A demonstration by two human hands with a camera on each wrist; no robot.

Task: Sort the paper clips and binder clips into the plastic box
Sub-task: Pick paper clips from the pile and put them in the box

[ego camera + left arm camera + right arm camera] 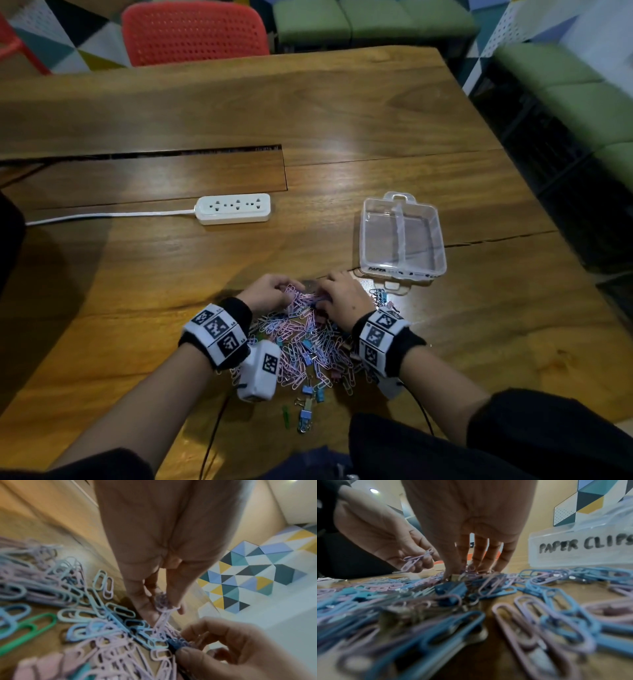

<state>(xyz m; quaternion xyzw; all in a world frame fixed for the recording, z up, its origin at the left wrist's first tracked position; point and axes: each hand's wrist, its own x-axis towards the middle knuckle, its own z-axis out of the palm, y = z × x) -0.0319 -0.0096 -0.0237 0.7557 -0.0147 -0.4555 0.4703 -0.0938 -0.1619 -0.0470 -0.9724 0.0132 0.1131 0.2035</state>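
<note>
Barely started: I see both compartments of the plastic box [402,236], just beyond my right hand [342,296], empty. Left hand [270,291] pinches lilac paper clips [417,559]; right fingertips dig into the mixed pile [308,346] on the counter [342,120], grip unclear.

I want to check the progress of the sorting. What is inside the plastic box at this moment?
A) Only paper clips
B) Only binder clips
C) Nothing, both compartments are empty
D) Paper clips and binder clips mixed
C: in the head view both compartments of the clear plastic box show only bare plastic, while the clips all lie in a pile on the table by the hands.
</note>
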